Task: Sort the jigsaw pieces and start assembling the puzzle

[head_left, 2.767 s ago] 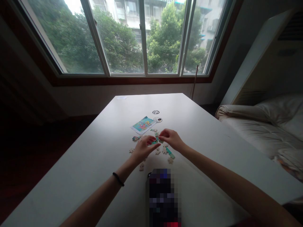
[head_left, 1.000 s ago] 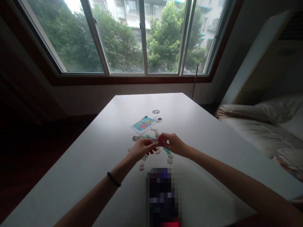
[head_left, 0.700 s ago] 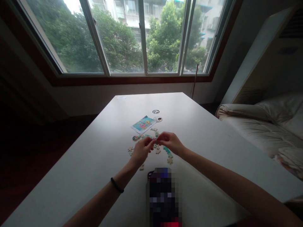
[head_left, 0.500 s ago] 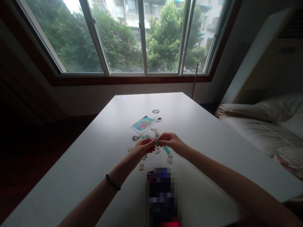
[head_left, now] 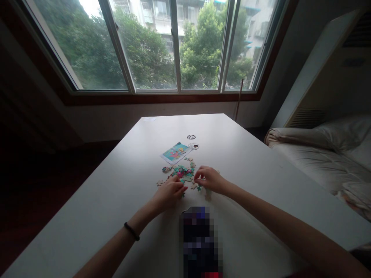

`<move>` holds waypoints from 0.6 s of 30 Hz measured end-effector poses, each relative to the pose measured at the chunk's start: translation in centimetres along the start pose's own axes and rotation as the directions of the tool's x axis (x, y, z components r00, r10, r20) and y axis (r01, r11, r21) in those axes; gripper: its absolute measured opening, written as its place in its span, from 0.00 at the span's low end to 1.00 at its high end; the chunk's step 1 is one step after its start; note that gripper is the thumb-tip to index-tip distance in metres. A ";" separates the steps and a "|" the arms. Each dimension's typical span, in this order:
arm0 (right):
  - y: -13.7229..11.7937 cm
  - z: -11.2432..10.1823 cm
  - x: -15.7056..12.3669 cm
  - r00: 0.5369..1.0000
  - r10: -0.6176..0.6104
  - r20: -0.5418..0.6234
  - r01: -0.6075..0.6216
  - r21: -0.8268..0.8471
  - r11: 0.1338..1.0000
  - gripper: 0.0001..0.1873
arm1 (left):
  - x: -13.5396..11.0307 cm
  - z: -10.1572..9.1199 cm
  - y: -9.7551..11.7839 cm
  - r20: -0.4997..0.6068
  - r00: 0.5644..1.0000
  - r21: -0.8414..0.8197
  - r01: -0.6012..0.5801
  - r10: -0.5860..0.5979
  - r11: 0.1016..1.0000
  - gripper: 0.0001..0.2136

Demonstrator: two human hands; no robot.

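Loose jigsaw puzzle pieces [head_left: 181, 170] lie in a small heap on the white table, teal and pink, some with their plain backs up. My left hand [head_left: 169, 193] is low over the near-left side of the heap. Its thumb and fingers are drawn together at a small teal puzzle piece [head_left: 183, 195], partly hidden by them. On the right of the heap, my right hand [head_left: 211, 179] has its fingers curled toward the thumb; what is between the tips is too small to make out. Teal and plain pieces [head_left: 193, 186] lie just below those fingertips.
Behind the heap lies a colourful picture sheet [head_left: 176, 152], with two small round items [head_left: 191, 137] beyond it. A pixelated dark object [head_left: 199, 239] occupies the table's near edge. A pale sofa [head_left: 313, 154] stands to the right, and a wide window is ahead.
My hands have parted from where they met over the heap. The left moved down toward me; the right shifted slightly down, now covering pieces near it. More of the heap shows between them.
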State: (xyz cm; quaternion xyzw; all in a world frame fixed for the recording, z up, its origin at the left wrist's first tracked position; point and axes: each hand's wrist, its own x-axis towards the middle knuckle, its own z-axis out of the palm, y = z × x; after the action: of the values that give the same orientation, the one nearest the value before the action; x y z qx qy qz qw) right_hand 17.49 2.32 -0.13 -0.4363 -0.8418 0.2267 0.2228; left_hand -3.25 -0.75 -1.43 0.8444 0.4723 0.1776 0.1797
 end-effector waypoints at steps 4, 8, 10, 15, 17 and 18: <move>0.1 1.1 1.5 0.997 -0.057 -0.055 0.042 -0.234 0.971 0.07 | 0.2 0.5 0.6 -0.086 0.996 0.218 -0.009 0.029 0.976 0.10; 0.4 1.8 2.7 0.995 -0.097 0.037 0.103 -0.267 0.958 0.15 | 0.9 0.7 -0.3 -0.166 0.979 0.291 -0.063 0.115 0.955 0.14; 0.5 1.6 3.0 0.987 -0.130 0.090 0.147 -0.218 0.965 0.15 | 1.0 0.9 -1.2 -0.137 0.978 0.315 -0.107 0.157 0.943 0.18; 1.1 0.6 4.4 0.981 -0.040 0.190 0.055 -0.074 0.996 0.20 | 0.4 1.1 -2.7 -0.207 0.975 0.399 0.006 0.084 0.917 0.18; 1.5 0.2 5.2 0.971 0.012 0.238 -0.001 -0.048 0.999 0.25 | 0.1 0.9 -2.4 -0.254 0.964 0.402 0.036 0.073 0.915 0.15; 1.7 0.1 5.6 0.962 0.034 0.270 -0.028 -0.029 0.999 0.26 | 0.1 0.7 -2.1 -0.272 0.960 0.381 0.038 0.073 0.924 0.15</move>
State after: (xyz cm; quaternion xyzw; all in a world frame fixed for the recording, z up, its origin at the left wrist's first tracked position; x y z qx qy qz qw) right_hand 15.61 7.83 -0.17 -0.4172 -0.8601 0.2770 0.0969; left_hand -4.38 0.23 -3.02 0.8336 0.5109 0.2015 -0.0588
